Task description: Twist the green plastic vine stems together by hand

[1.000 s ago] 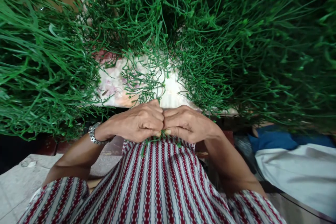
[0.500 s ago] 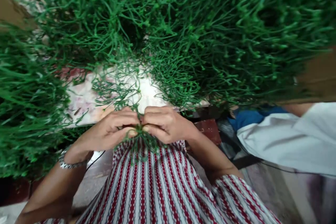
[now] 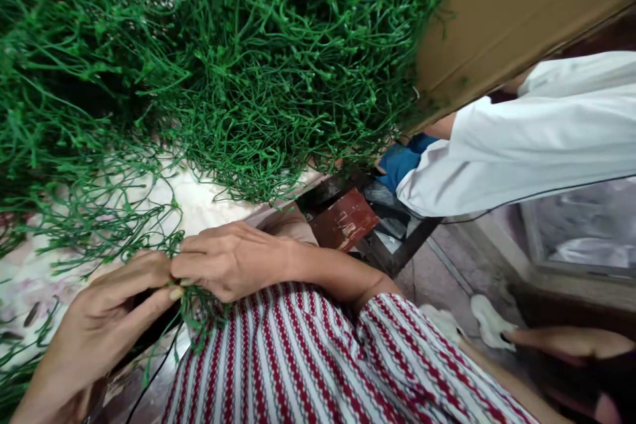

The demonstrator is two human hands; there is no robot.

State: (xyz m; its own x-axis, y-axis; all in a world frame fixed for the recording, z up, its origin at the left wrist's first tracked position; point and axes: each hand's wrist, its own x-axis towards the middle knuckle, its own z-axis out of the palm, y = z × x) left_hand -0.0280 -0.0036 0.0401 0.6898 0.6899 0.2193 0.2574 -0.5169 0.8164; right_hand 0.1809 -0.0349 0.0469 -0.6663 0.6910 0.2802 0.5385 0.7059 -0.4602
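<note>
My left hand (image 3: 112, 315) and my right hand (image 3: 231, 260) meet at the table's near edge, in front of the striped garment. Both pinch a small bunch of thin green artificial stems (image 3: 199, 315) between thumb and fingers. Part of the bunch hangs below the hands over my lap, and stems also fan out above them. The exact grip point is hidden by the fingers. Just beyond lie loose green stems (image 3: 119, 212) on a pale floral tabletop (image 3: 199, 202).
A large heap of green stems (image 3: 288, 73) covers the far side, against a brown cardboard panel (image 3: 497, 20). At right, another person in white clothing (image 3: 521, 152) sits near a dark red box (image 3: 345, 218). A foot in a white shoe (image 3: 489, 321) is on the tiled floor.
The view has swung to the right, so my hands and the heap appear further left. More cardboard and floor show. Both hands still pinch the bunch.
</note>
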